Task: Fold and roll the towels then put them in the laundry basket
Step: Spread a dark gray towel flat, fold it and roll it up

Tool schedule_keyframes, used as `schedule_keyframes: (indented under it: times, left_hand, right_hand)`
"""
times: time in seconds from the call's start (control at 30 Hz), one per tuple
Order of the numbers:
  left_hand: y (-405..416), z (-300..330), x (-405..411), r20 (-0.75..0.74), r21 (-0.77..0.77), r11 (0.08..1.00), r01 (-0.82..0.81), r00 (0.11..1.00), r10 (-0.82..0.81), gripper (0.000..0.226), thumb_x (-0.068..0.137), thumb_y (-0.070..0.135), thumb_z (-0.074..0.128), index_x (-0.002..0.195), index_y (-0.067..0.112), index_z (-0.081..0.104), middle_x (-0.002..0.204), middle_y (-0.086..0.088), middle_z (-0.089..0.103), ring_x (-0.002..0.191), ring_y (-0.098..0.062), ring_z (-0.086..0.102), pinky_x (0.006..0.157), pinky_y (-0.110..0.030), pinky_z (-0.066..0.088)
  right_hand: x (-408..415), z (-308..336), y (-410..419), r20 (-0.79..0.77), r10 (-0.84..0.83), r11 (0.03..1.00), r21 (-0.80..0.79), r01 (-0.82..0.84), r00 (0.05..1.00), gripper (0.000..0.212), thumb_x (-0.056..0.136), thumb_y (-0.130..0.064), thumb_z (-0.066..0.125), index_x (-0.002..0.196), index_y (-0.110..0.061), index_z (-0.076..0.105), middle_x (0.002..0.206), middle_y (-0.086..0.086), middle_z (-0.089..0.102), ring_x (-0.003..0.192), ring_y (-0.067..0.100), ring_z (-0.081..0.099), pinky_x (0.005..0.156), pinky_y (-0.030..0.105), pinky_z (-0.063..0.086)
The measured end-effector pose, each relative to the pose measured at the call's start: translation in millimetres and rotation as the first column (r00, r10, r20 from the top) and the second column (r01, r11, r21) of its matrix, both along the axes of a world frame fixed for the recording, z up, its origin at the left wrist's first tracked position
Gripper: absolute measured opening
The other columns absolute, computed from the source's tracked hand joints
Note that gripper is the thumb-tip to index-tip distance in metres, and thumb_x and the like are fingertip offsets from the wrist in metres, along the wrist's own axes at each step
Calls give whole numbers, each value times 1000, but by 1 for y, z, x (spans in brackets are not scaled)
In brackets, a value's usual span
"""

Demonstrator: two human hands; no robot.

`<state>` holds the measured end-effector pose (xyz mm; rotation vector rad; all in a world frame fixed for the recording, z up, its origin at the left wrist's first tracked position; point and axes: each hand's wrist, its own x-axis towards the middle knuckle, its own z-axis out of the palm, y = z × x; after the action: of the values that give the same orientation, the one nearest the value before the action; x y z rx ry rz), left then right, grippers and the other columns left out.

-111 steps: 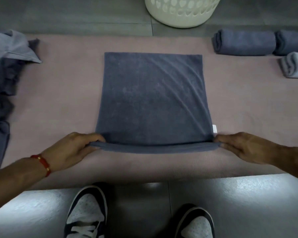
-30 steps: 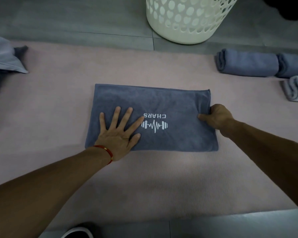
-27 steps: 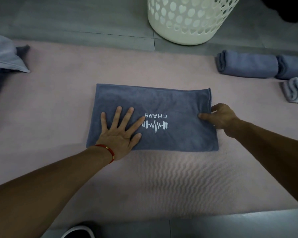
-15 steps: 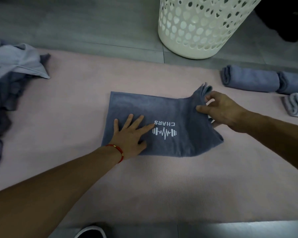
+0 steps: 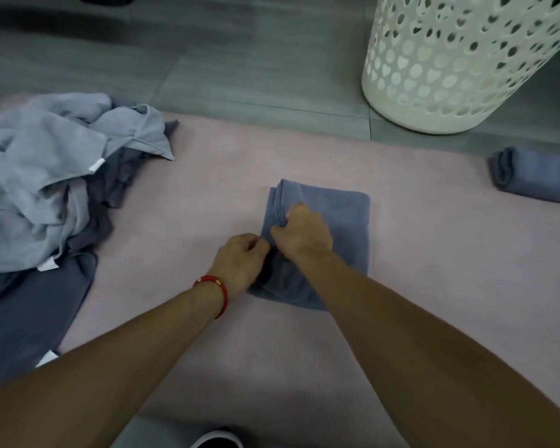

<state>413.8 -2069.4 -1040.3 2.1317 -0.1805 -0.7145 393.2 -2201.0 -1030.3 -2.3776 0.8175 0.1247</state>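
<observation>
Nearest me, my left hand [image 5: 240, 263], a red bracelet [image 5: 214, 294] on its wrist, pinched the left edge of the folded blue towel [image 5: 343, 231] in the middle of the pink mat [image 5: 434, 286], while my right hand [image 5: 301, 232] curled round the layers at that same edge just beyond it. Farther out, a heap of unfolded towels [image 5: 46, 176] covered the mat's left edge and a rolled towel [image 5: 530, 176] lay at its far right edge. The white laundry basket [image 5: 450, 63] stood on the grey floor [image 5: 240, 59] past the mat's far edge.
</observation>
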Motion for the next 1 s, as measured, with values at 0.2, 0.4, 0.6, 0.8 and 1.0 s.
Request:
schedule_keyframes:
  times: [0.2,0.4,0.6,0.8,1.0]
  left_hand:
    - [-2,-10,-8,150,194,968,159,970,-189,17,86,28,72,93,16,63,81,3,63,81,-20,62,59,-21,41]
    - [-3,-15,-18,219,172,984,53,971,-91,15,81,11,69,90,13,57,81,-1,62,78,-20,59,64,-23,43]
    - [3,-28,-14,345,233,970,69,927,-149,22,86,17,70,99,10,54,98,-12,55,89,-26,51,75,-30,40]
    - [-9,-28,1,238,408,907,103,947,-214,41,82,26,76,113,4,60,113,-16,66,106,-33,61,79,-28,45]
    - [-25,-21,25,-8,471,862,185,978,-206,50,73,23,82,114,4,59,117,-14,63,102,-28,61,75,-27,46]
  right_hand:
    - [-25,-6,-23,207,31,989,133,-59,978,17,93,-23,62,106,-12,65,98,2,71,92,21,66,85,41,56]
    - [-60,-22,-88,107,49,952,-307,-14,993,46,95,-22,57,139,-16,47,148,11,38,127,33,42,103,48,43]
    - [-56,-31,-99,113,-174,985,29,172,978,72,96,-36,65,152,-11,27,146,17,44,128,36,50,107,48,47]
    - [-29,-25,-108,-110,-510,804,291,518,853,73,87,-29,78,141,-3,36,133,18,53,116,37,58,87,42,52]
    - [-45,-27,-117,-96,-587,687,466,558,804,44,78,-19,85,113,-5,62,108,11,68,93,29,67,84,45,61]
